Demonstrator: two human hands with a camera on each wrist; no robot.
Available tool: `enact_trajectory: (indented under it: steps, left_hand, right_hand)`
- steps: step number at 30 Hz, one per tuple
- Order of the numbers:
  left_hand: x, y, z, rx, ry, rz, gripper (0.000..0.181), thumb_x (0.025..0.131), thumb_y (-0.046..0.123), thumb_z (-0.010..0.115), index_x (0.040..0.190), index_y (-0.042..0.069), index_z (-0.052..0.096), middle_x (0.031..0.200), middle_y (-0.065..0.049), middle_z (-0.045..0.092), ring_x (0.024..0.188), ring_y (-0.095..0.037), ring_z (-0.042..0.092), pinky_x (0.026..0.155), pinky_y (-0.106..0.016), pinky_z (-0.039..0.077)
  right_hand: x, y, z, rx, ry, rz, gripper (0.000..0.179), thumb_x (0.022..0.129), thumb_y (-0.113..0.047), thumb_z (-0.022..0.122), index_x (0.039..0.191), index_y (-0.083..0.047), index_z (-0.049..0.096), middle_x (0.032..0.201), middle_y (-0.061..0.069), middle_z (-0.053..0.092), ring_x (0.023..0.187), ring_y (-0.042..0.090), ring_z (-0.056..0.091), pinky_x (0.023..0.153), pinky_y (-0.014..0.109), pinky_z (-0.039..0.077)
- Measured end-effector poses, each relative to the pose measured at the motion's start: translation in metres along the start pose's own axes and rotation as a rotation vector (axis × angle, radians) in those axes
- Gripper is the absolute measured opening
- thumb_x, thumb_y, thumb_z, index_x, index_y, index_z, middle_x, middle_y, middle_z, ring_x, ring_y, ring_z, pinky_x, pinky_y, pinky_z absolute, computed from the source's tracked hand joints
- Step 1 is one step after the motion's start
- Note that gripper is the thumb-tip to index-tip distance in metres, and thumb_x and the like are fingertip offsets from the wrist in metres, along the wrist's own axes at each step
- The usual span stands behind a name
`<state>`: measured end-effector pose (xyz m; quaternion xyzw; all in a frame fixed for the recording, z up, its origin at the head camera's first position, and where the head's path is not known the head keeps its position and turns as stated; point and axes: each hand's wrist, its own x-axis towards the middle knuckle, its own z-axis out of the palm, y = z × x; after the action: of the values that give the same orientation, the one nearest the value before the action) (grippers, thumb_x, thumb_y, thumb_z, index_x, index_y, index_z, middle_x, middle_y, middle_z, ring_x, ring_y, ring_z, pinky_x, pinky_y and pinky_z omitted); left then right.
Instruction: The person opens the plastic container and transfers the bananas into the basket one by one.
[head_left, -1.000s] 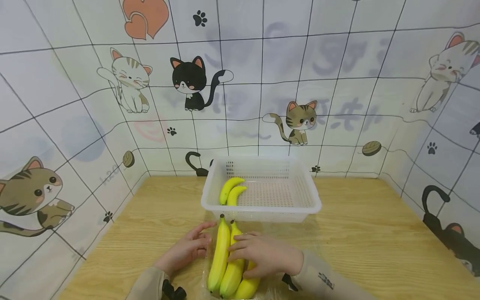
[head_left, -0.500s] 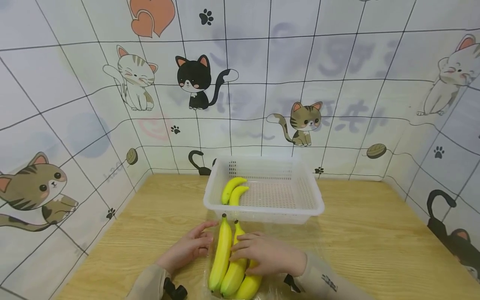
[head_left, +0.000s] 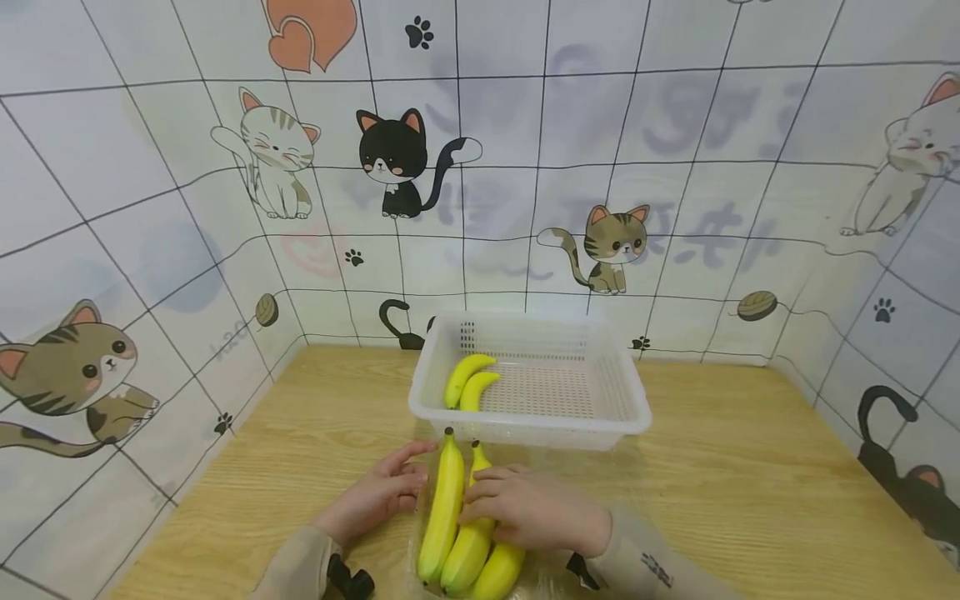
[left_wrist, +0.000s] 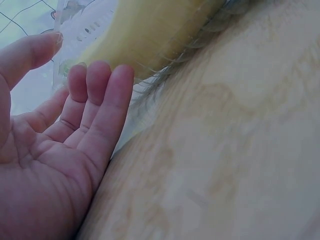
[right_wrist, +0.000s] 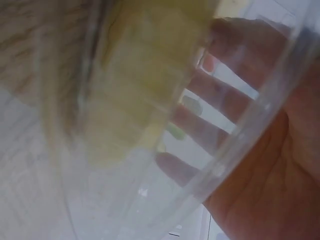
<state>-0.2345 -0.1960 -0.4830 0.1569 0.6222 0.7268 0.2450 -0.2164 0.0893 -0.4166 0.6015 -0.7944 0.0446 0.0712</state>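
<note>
Laying right hand point(head_left: 536, 510) over three bananas point(head_left: 467, 557) in a clear container point(right_wrist: 245, 140), fingers slightly apart.
Curving left hand point(head_left: 384, 490) loosely just beside the container's left side, near a white basket point(head_left: 529, 422) holding two more bananas point(head_left: 471, 395), at the worktop point(head_left: 735, 475).

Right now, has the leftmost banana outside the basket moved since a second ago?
No, not visibly: that banana still ends at the same spot along the basket, near its front left corner.
</note>
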Motion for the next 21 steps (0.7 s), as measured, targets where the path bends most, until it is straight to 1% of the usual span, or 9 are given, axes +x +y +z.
enact_trajectory:
  steps: [6,13,16,21]
  left_hand:
    - [0.0005,-0.0006,-0.0020,0.006,-0.006,-0.002,0.056,0.100,0.009,0.051,0.150,0.009,0.026,0.106,-0.005,0.048,0.088,-0.014,0.052,0.082,-0.033,0.050]
    - [-0.0009,-0.0014,-0.0013,0.008,-0.017,0.027,0.057,0.100,0.008,0.051,0.150,0.006,0.025,0.103,-0.004,0.049,0.085,-0.011,0.052,0.079,-0.030,0.051]
    - [-0.0007,-0.0012,-0.0009,0.005,-0.018,0.020,0.056,0.100,0.008,0.051,0.150,0.006,0.025,0.102,-0.003,0.048,0.084,-0.011,0.051,0.078,-0.029,0.050]
    - [-0.0006,0.0005,0.0002,0.014,-0.014,0.007,0.056,0.100,0.009,0.051,0.150,0.005,0.025,0.103,-0.004,0.047,0.084,-0.010,0.050,0.079,-0.030,0.050]
  right_hand:
    - [0.0008,-0.0009,0.0023,-0.001,-0.006,0.011,0.044,0.082,-0.013,0.070,0.124,-0.027,0.066,0.125,-0.007,0.060,0.124,0.018,0.049,0.104,0.037,0.038]
    - [0.0016,-0.0011,0.0037,-0.006,0.013,0.007,0.042,0.083,-0.014,0.070,0.123,-0.028,0.067,0.124,-0.006,0.060,0.124,0.018,0.050,0.105,0.038,0.039]
    - [0.0012,-0.0017,0.0033,-0.004,0.011,0.013,0.041,0.084,-0.013,0.070,0.122,-0.027,0.067,0.123,-0.006,0.060,0.124,0.020,0.050,0.104,0.039,0.039]
    - [-0.0002,-0.0031,0.0011,-0.005,-0.003,0.017,0.039,0.085,-0.014,0.069,0.122,-0.026,0.067,0.128,-0.004,0.059,0.126,0.022,0.049,0.103,0.039,0.040]
